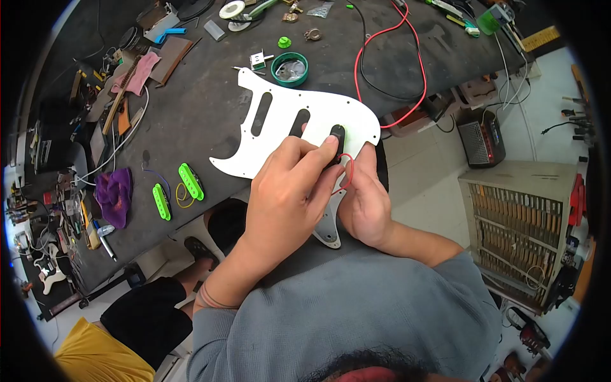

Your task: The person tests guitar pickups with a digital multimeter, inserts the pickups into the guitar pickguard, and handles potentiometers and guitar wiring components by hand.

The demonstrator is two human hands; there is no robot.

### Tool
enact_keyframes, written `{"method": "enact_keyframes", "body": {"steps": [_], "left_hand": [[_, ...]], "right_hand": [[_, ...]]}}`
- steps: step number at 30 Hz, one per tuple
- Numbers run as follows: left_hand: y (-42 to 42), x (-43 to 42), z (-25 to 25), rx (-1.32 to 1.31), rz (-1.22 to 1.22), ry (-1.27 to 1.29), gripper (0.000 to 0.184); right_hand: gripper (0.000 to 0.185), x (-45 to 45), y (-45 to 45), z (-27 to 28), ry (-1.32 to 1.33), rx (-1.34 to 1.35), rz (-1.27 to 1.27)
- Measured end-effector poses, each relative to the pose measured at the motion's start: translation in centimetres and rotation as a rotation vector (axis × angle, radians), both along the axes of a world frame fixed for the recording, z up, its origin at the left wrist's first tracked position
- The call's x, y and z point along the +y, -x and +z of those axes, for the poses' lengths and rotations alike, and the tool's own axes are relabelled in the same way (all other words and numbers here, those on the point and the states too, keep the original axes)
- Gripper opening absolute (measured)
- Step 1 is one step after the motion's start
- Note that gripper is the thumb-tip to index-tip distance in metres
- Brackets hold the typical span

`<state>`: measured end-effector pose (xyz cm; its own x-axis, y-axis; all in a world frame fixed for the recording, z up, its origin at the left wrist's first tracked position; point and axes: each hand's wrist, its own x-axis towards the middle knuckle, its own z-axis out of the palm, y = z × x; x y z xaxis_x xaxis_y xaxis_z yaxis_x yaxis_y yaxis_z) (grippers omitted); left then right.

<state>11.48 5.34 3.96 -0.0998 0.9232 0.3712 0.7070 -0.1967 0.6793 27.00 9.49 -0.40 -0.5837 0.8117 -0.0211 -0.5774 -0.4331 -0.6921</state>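
A white guitar pickguard with long slots and small holes is held over the table's front edge. My left hand is closed, its thumb and fingers pinching a black guitar pickup at one of the slots. A little green shows beside the pickup, and a red wire loops down from it. My right hand grips the pickguard's right part near the pickup, with some fingers hidden beneath it. To the left lie two bright green pickups, one with a yellow wire and another.
A green round dish with small parts stands behind the pickguard, near a green knob. Red and black cables curl at the back right. A purple cloth and tools crowd the left. Another person's leg is lower left.
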Motion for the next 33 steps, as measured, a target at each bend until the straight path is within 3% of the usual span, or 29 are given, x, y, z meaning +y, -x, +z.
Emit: {"method": "enact_keyframes", "body": {"steps": [17,28,33], "left_hand": [[0.1,0.1,-1.4,-0.183,0.028,0.138,0.046],[0.4,-0.6,-1.9,-0.068,0.019,0.04,0.049],[0.7,-1.2,-1.2,-0.257,0.005,-0.02,0.048]], "right_hand": [[0.044,1.7,-2.4,-3.8,0.152,-0.007,0.127],[0.043,1.7,-2.8,-5.0,0.116,0.078,0.144],[0.042,1.1,-2.7,-1.9,-0.046,-0.153,0.142]]}}
